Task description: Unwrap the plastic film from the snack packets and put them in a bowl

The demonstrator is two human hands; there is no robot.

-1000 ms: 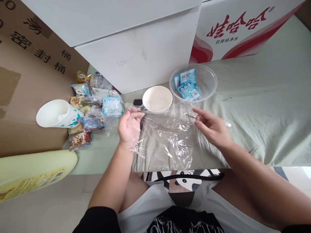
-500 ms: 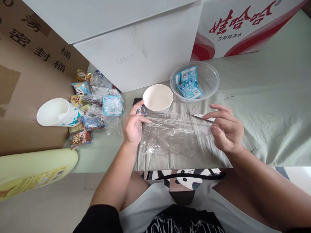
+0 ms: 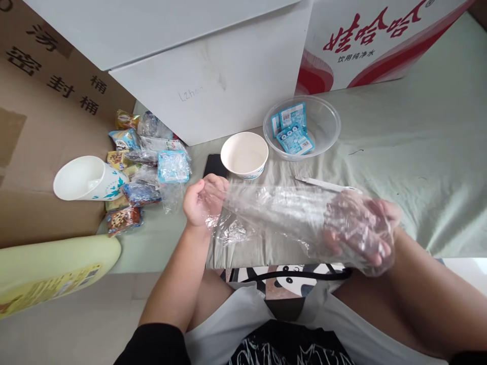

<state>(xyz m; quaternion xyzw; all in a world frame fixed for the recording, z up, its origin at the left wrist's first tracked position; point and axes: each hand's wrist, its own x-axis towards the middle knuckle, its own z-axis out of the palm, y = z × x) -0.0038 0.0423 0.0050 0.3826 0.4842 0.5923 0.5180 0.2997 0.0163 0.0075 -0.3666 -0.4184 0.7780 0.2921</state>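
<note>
A sheet of clear plastic film (image 3: 274, 208) is stretched between my two hands above the cloth. My left hand (image 3: 205, 200) is closed on its left end, fingers curled and partly behind the film. My right hand (image 3: 361, 225) grips the other end; the bunched film covers its fingers, which are blurred. Just beyond the film a white paper bowl (image 3: 244, 154) stands upright, beside a dark phone (image 3: 214, 166) lying flat. A thin white knife-like tool (image 3: 323, 183) lies behind the film, near my right hand.
A clear plastic bowl (image 3: 327, 129) holds several blue packets (image 3: 299, 141). Left lie a tipped paper cup (image 3: 81, 177) and a pile of wrapped snacks (image 3: 140, 195). A white box (image 3: 236, 86), a red-and-white box (image 3: 365, 66) and a cardboard carton (image 3: 34, 192) border the cloth.
My right hand has moved slightly right and down, and the film now lies over its fingers. The film is pulled out wider, and my left hand has turned and lowered slightly.
</note>
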